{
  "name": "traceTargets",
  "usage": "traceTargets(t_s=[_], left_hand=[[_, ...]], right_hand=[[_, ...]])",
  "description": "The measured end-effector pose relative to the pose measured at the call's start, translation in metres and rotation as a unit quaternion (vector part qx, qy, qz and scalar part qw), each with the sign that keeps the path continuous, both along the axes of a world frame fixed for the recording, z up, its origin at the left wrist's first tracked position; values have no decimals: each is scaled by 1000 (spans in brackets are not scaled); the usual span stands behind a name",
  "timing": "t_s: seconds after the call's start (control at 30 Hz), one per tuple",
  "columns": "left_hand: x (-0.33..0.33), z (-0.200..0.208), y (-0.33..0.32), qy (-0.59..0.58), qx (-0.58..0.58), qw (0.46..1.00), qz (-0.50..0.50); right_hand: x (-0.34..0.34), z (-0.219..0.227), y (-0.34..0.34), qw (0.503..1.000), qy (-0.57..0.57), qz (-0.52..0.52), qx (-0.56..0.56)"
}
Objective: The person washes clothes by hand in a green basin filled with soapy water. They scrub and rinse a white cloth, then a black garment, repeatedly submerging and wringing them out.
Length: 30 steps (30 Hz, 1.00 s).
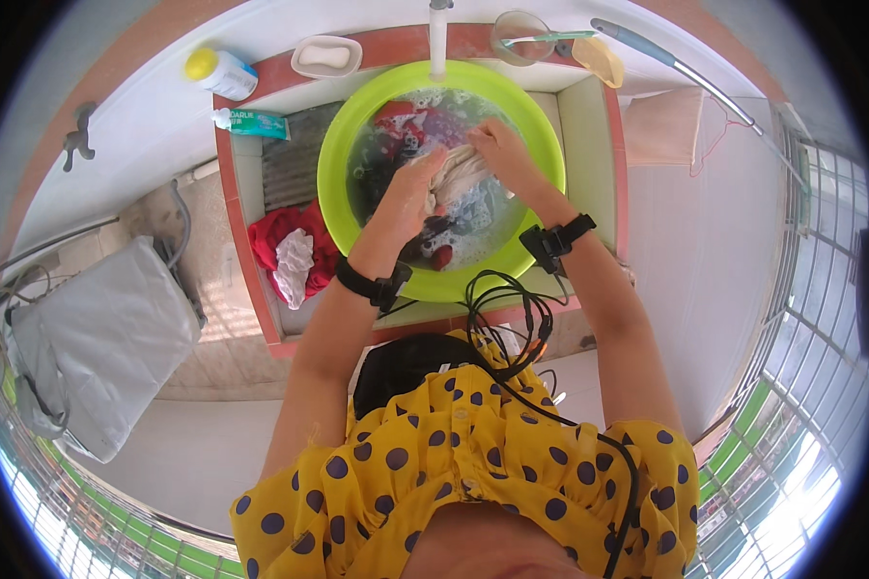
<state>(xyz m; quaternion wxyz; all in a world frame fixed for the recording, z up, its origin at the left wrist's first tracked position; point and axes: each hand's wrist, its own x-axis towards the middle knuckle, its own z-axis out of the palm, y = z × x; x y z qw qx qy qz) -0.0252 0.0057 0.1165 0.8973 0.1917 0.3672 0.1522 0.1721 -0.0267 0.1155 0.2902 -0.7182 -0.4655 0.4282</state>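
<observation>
Left hand: fingers extended against pale cloth, grip unclear; right hand: fingers curled on it. Lime basin surrounds both; water between wrists.

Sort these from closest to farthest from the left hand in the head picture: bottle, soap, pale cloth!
1. Pale cloth: touching the left hand, on its right.
2. Soap: ahead, to the left.
3. Bottle: ahead, even farther left.
</observation>
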Motion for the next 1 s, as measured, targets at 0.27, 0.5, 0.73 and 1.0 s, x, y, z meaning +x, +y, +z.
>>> traceTargets(t_s=[0.27,0.5,0.73,1.0], left_hand=[[-22,0,16,-53,92,992,65],[-24,18,4,-91,-70,989,88],[-30,53,-14,-30,104,992,62],[-13,89,-42,199,133,950,200]], right_hand=[[15,37,-33,994,24,108,13],[7,77,-37,893,-303,93,320],[13,119,-30,966,227,-28,117],[10,152,-18,942,308,73,111]])
